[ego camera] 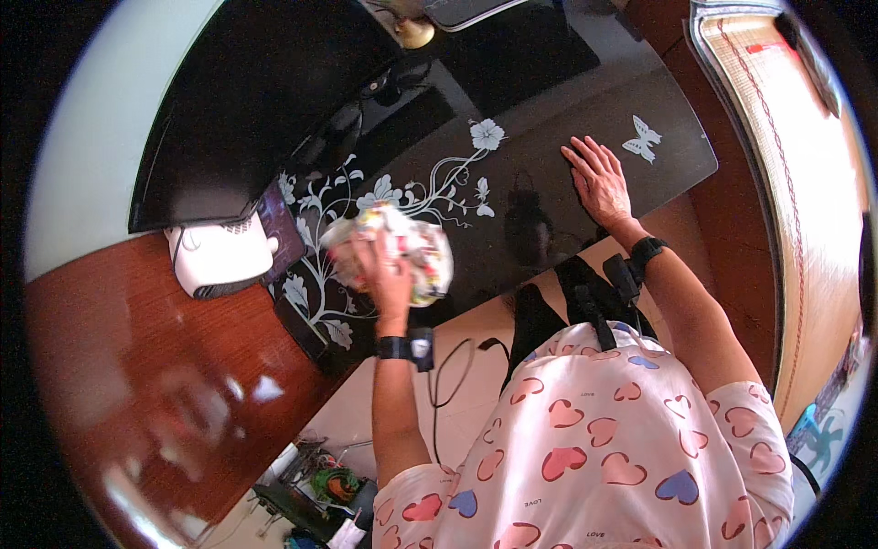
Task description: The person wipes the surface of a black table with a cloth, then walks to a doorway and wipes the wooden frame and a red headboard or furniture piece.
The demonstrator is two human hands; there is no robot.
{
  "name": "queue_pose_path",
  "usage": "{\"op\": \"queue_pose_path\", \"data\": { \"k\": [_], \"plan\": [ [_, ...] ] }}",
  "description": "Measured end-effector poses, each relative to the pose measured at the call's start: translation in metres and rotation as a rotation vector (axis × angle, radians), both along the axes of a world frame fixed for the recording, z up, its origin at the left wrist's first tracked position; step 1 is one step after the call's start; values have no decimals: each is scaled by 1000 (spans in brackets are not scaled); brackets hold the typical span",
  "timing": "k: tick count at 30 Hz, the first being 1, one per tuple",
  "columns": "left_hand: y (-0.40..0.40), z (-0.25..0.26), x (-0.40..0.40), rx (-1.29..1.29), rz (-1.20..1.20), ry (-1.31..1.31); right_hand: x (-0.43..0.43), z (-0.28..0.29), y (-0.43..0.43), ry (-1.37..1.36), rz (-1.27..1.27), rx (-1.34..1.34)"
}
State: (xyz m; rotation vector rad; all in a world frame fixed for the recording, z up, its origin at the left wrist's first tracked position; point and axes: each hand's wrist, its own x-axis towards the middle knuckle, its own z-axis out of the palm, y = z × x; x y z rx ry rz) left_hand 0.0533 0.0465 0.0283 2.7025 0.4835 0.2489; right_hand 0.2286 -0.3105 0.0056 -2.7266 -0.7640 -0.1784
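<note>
My left hand (387, 278) presses on a bunched, multicoloured patterned cloth (429, 257), slightly blurred, on the black glass tabletop (439, 302) with white flower designs. Whether its fingers grip the cloth or only lie on it is hard to see. Palm down, my right hand (602, 185) rests on the glass near the front edge, fingers a little apart, with nothing in it. A white printed butterfly (643, 139) lies beyond its fingers. Each wrist wears a black band with a small device.
A black monitor (254, 89) stands at the back left, beside a white appliance (219, 254) on the red-brown wooden surface (206, 384). A dark device (473, 10) lies at the far edge. Cables hang below the desk. A bed with a woven mat (775, 171) is at the right.
</note>
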Motion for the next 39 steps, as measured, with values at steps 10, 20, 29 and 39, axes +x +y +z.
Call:
{"op": "queue_pose_path", "data": {
  "k": [10, 20, 29, 39],
  "plan": [
    [33, -47, 120, 50, 204, -112, 0, 2, -1, 39, 0, 9],
    [-158, -16, 148, -142, -593, 1, 1, -2, -7, 44, 4, 46],
    [35, -24, -50, -113, 188, 94, -1, 2, -2, 45, -14, 40],
    [-95, -12, 29, -211, -126, 48, -1, -2, 0, -18, 1, 28]
  ]
}}
